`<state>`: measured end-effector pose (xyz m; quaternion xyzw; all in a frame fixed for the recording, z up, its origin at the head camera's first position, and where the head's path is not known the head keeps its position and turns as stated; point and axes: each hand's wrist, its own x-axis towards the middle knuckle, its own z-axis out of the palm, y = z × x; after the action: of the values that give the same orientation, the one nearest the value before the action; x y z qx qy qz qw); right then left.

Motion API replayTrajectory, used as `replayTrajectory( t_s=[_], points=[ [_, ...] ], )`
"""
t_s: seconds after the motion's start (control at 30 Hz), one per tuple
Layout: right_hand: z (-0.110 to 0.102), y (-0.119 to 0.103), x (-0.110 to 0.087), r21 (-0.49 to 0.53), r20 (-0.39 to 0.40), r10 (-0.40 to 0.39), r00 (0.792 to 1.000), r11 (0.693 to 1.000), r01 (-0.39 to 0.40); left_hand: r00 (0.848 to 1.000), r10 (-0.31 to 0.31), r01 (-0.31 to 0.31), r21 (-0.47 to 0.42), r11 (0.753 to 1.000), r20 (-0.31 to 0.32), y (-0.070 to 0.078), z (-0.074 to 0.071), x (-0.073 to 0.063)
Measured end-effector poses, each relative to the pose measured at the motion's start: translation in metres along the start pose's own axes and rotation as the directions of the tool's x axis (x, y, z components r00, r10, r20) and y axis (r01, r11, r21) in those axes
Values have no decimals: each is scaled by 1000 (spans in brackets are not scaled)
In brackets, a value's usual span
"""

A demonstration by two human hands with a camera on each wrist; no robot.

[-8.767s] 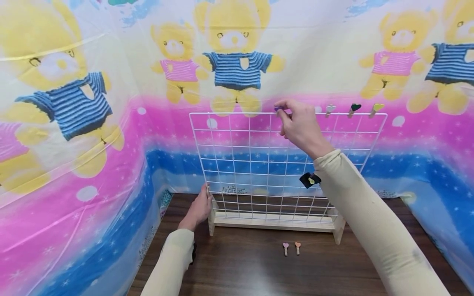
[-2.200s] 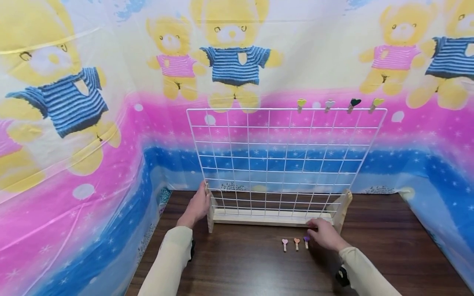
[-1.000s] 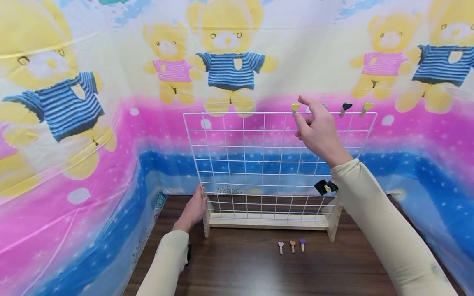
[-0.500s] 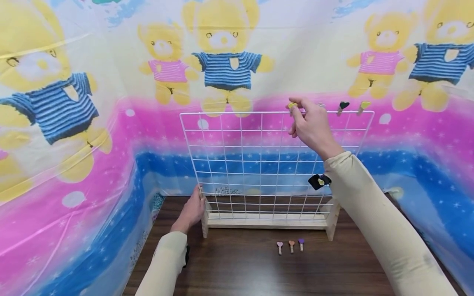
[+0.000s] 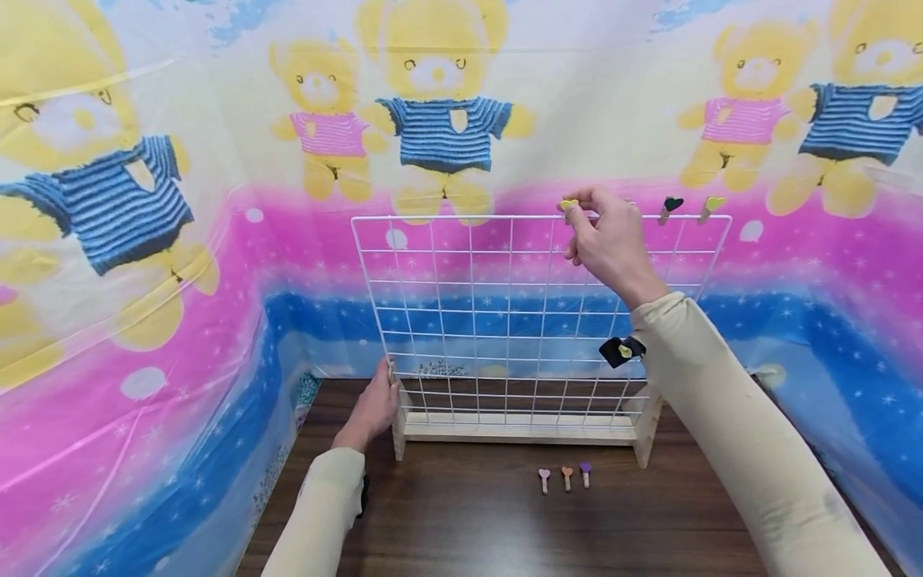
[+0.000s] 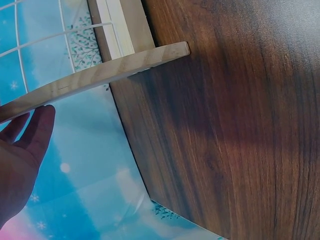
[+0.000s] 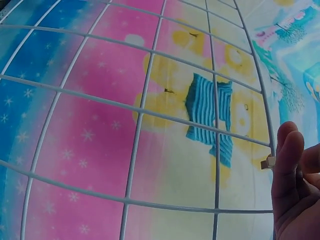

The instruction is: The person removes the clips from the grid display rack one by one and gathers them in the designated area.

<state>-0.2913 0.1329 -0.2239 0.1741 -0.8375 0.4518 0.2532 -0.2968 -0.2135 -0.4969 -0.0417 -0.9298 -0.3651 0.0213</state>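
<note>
A white wire grid panel (image 5: 509, 280) stands upright in a pale wooden stand (image 5: 519, 433). On its top wire, my right hand (image 5: 609, 240) pinches a heart-topped yellow clothespin (image 5: 569, 206) between thumb and index finger. In the right wrist view, a small wooden end of the clothespin (image 7: 268, 163) shows beside the fingers. My left hand (image 5: 371, 409) holds the stand's left upright (image 6: 95, 75), with fingertips against its outer side; the thumb is out of the left wrist view. Pink (image 5: 544, 479), orange (image 5: 567, 478) and purple (image 5: 586, 474) clothespins lie on the table before the stand.
Further right on the top wire are a dark green clothespin (image 5: 672, 207) and another yellow clothespin (image 5: 714, 206). A white one is mostly hidden behind my right hand. Patterned bear cloth (image 5: 454, 128) surrounds the dark wooden table (image 5: 469, 521) at the back and sides.
The purple clothespin went from the top wire to the table, and a yellow one appeared on the wire. My right hand rose from the table and now pinches that yellow one. Left hand stays.
</note>
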Motion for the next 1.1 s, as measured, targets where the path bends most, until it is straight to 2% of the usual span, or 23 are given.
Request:
replayTrajectory(
  t_s=[0.27,0.5,0.77,1.1],
  points=[
    [-6,-17,-2,108,-43,-42,998,993,46,1000,-4,4,-10,1000,5,-2,2,-1],
    [-13,-20,-32,138,23,-14,1000,990,10,1000,-9,9,-11,1000,2,-2,1,0],
    [-5,11,-73,175,108,50,993,982,-68,1000,-5,5,4,1000,-2,0,0,1],
    [14,61,-129,153,227,179,957,964,-217,1000,-8,8,1,1000,-13,1,1,1]
  ],
)
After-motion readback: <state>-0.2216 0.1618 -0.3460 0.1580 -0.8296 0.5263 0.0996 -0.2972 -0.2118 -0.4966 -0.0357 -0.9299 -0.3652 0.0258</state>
